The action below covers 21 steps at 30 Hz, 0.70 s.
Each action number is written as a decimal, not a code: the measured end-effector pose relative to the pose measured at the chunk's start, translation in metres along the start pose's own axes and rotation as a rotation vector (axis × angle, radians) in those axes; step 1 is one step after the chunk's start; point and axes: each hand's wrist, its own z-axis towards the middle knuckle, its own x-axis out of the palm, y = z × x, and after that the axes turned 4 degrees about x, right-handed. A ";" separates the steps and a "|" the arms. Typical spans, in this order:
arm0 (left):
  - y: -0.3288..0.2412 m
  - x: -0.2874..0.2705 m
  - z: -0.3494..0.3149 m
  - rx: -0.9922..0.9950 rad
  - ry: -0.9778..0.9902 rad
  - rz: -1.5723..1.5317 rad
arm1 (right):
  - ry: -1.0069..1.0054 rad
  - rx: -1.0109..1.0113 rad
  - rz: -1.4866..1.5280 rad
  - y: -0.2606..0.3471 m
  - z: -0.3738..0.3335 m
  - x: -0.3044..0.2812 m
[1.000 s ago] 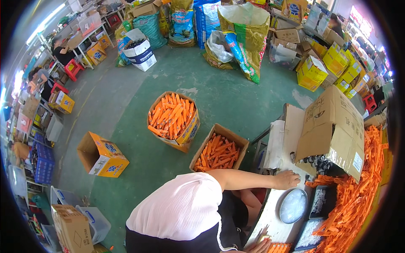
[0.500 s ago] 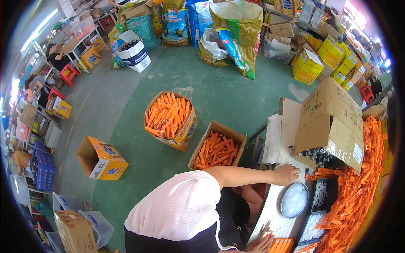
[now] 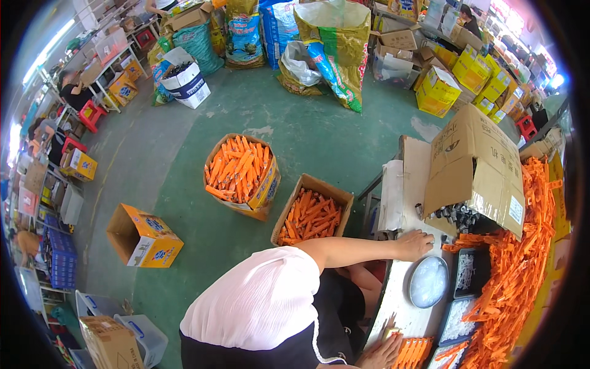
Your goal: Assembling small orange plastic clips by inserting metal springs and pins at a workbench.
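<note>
My left hand [image 3: 415, 245] rests on the pale workbench [image 3: 393, 295], just beyond a round bowl [image 3: 429, 283] of whitish, translucent contents. Its fingers are spread and bent, and I see nothing held in them. Lower down, partly cut by the bottom edge, my right hand [image 3: 380, 353] lies with its fingers stretched out. Its fingertips are beside a small pale block [image 3: 391, 334] and a neat row of orange plastic pieces [image 3: 414, 352]. Past the bowl stand a dark tray of small white parts [image 3: 465, 273] and a tray of clear-white pieces [image 3: 458, 321].
A large heap of orange pieces [image 3: 513, 283] covers the bench's right side. An open carton [image 3: 476, 166] there spills black parts. Two boxes of orange pieces, a full one [image 3: 270, 190] and a lower one [image 3: 301, 190], stand on the floor near an orange carton [image 3: 161, 243].
The whole view has shifted slightly, with floor items a little further left. Both hands stay at about the same places on the bench.
</note>
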 end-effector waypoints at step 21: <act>0.005 -0.003 -0.002 0.000 -0.049 -0.052 | -0.006 -0.006 -0.013 0.002 0.005 -0.004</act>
